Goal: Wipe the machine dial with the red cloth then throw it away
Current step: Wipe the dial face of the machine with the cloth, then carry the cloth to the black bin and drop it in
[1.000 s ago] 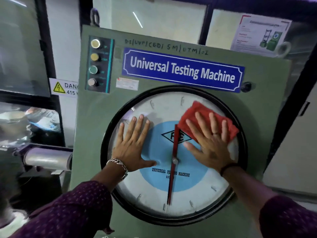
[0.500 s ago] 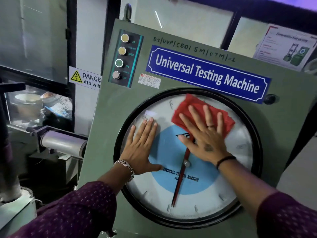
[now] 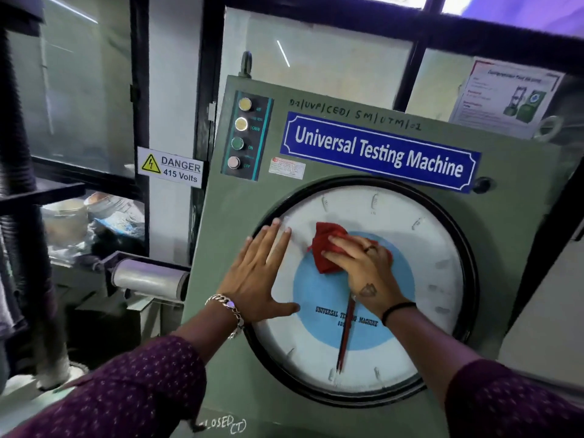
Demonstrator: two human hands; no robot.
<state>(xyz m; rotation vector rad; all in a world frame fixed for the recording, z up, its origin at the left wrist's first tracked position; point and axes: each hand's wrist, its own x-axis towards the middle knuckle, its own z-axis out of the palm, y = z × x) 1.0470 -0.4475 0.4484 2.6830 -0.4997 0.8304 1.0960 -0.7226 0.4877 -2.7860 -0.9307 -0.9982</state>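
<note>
Red cloth point(image 3: 327, 248) lies bunched against the glass of the machine dial point(image 3: 436, 248), just up and left of the dial's centre, where the white outer ring meets the pale blue inner disc. The right hand point(image 3: 363, 270) presses on it from the lower right — fingers point(image 3: 341, 245) curled over the fabric and gripping it, with a ring on one finger, a small mark on the back of the hand and a dark band at the wrist. Part of the cloth sticks out above and to the left of the fingertips.

The left hand point(image 3: 256, 276) lies flat and spread on the dial's left edge, holding nothing; its fingertips reach the black rim and the thumb points right across the white face. A chain bracelet point(image 3: 226, 308) sits on that wrist, above a dark patterned sleeve point(image 3: 132, 387).

Below the right hand a red needle point(image 3: 344, 339) points down to the bottom marks. The dial is set in a green cabinet point(image 3: 227, 222) — above it a blue nameplate point(image 3: 379, 153) reads "Universal Testing Machine", with a column of four buttons point(image 3: 240, 134) to its left
</note>
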